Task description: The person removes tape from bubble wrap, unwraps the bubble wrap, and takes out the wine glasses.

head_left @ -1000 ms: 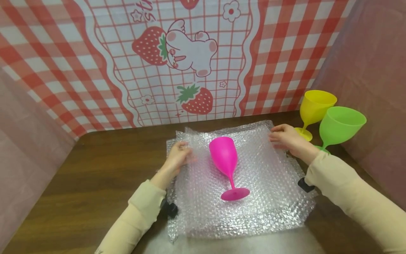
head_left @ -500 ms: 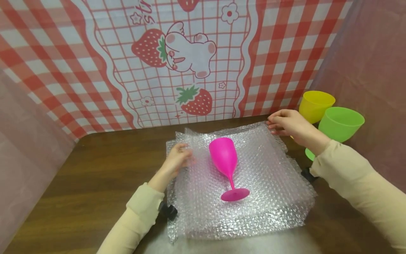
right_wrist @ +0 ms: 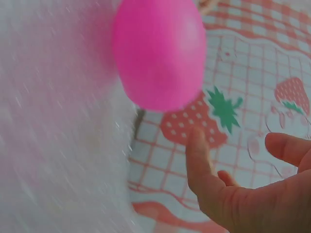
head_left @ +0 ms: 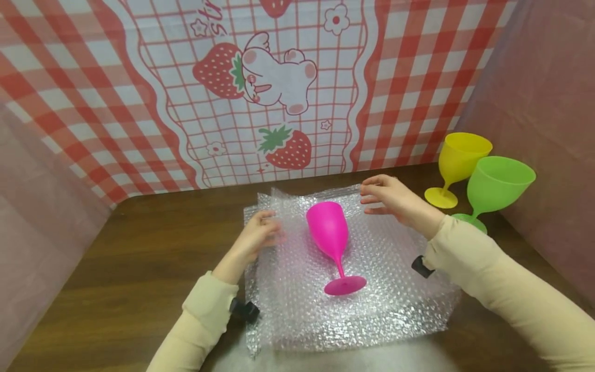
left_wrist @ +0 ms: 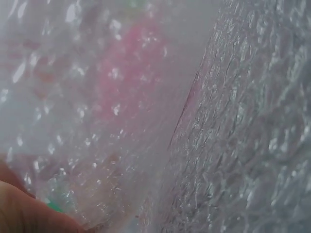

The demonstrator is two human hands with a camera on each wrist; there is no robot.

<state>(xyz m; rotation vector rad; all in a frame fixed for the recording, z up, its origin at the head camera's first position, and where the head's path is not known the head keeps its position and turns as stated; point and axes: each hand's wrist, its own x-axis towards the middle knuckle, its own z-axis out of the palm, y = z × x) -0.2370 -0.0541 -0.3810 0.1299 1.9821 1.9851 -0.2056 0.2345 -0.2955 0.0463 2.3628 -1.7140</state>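
Observation:
A pink plastic goblet [head_left: 327,230] lies on its side on sheets of bubble wrap [head_left: 297,315], bowl toward the back wall and foot toward me. At the left edge of the wrap, my left hand [head_left: 255,235] pinches the raised sheet; some of its fingers show blurred through the plastic. The left wrist view has the thumb [left_wrist: 29,213] against the wrap, with the goblet a pink blur behind. Above the wrap's back right part hovers my right hand [head_left: 395,201], holding nothing. Its fingers are spread and slightly bent, apart from the goblet's bowl, as the right wrist view confirms.
A yellow goblet [head_left: 457,160] and a green goblet [head_left: 497,183] stand upright at the back right of the brown wooden table [head_left: 153,258]. Behind rises a red-and-white checked cloth [head_left: 409,93]. Pink curtains [head_left: 548,103] hang at both sides.
My right hand first slid back to the wrap's far right corner, then came left toward the goblet, fingers free. My left hand and the pink goblet have stayed almost in place.

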